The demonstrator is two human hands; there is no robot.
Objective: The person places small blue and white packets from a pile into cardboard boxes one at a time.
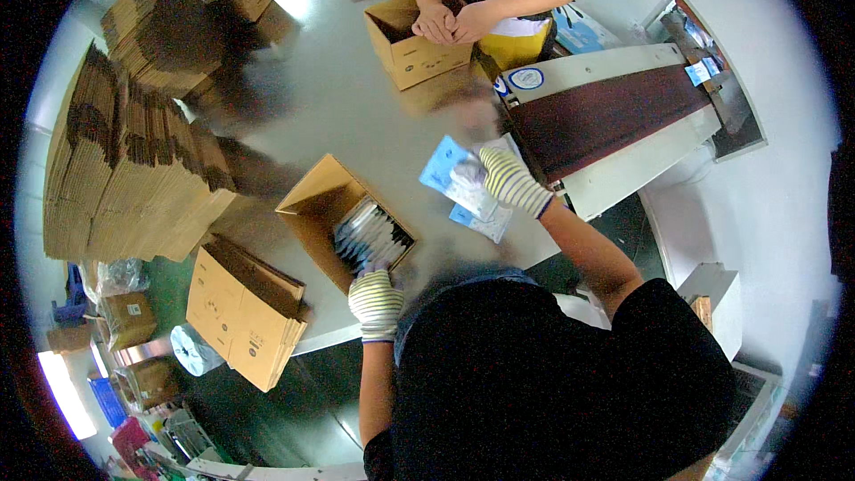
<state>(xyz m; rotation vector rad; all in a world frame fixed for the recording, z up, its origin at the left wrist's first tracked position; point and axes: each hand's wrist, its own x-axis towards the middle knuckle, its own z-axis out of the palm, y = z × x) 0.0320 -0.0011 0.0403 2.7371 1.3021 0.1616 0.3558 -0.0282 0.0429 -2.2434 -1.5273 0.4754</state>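
Observation:
My right hand [515,180], in a yellow-and-white striped glove, grips a blue-and-white flat packet [456,174] above the table. Under it another blue-and-white packet [482,221] lies on the tabletop. An open cardboard box [313,200] stands to the left, with a row of packets [367,233] packed inside. My left hand [376,303], gloved alike, is closed over the near rim of that box. Its fingertips reach inside beside the packets and are partly blurred.
Across the grey table [329,98] a person's bare hands [450,25] rest at another open box [423,62]. A dark conveyor belt [614,116] runs off to the right. Flattened cartons [134,178] are stacked at the left, with more folded cartons [245,312] nearer me.

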